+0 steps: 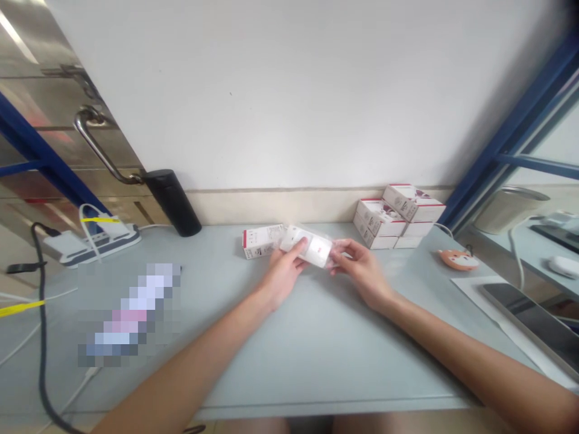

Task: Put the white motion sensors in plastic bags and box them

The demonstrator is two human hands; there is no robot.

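Observation:
A flat white device [319, 249] with a small red mark, wrapped in a clear plastic bag, is held over the middle of the table. My left hand [284, 271] grips its left part, thumb on top and fingers beneath. With closed fingertips my right hand [360, 271] pinches the loose right end of the bag. Just behind my left hand lies a small white box [259, 241] with red edges and dark print, partly covered by the bag. I cannot tell what kind of device it is.
White-and-red boxes [384, 220] are stacked against the wall at the right. A black cylinder [174, 202] stands back left, near a power strip [102, 246] with cables. A blurred-out phone-like object [131, 316] lies left; an orange-white item [458, 260] and dark tablet-like slab [534, 319] lie right.

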